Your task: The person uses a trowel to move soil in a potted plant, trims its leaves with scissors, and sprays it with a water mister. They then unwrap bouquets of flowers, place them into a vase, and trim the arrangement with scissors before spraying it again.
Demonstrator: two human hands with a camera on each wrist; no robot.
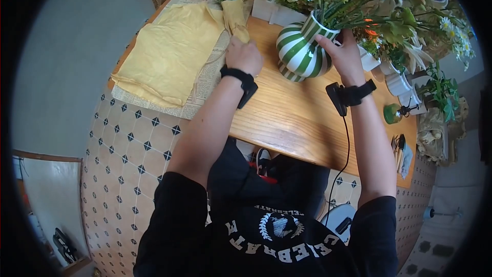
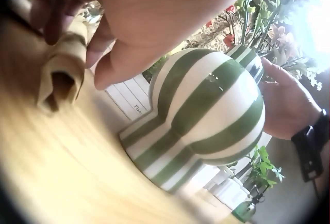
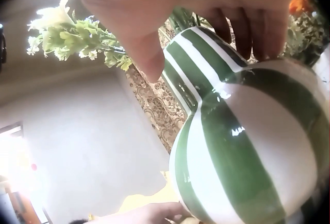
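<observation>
A green-and-white striped vase (image 1: 302,51) with tall flowers and leaves in it stands tilted at the table's middle. The right hand (image 1: 344,57) grips its neck, thumb on the near side; in the right wrist view the fingers go round behind the neck (image 3: 206,64). To the left, the left hand (image 1: 245,57) holds the lower end of a small bouquet's rolled yellow wrap (image 1: 234,18), whose red and white flowers point to the back. The wrap's open end (image 2: 62,79) shows below the fingers in the left wrist view. Between this hand and the vase is a gap.
Yellow paper (image 1: 166,51) lies on printed newspaper (image 1: 148,100) at the left. A white planter (image 1: 274,13) with yellow flowers stands behind. White pots (image 1: 397,83), a green bottle (image 1: 392,114) and tools (image 1: 398,149) line the right side. The table's near edge faces the person.
</observation>
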